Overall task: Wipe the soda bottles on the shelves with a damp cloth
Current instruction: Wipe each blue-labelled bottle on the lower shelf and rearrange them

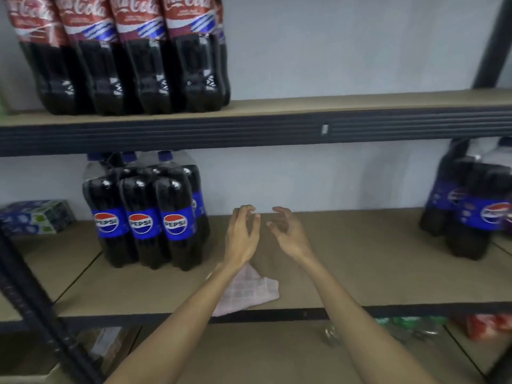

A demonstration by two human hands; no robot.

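Observation:
A shrink-wrapped pack of Pepsi bottles (146,217) stands on the middle shelf (360,259) at the left. A second Pepsi pack (471,209) stands at the far right, blurred. Coca-Cola bottles (124,56) line the upper shelf (304,106) on the left. A pale checked cloth (249,289) lies crumpled near the middle shelf's front edge, partly under my left forearm. My left hand (242,234) and my right hand (286,231) hover side by side above the shelf between the two packs, fingers loosely curled, holding nothing.
A blue and green carton (36,217) sits at the far left of the middle shelf. A dark metal upright (36,300) slants across the lower left. The lower shelf holds green bottles (410,325), a red pack (487,325) and a box.

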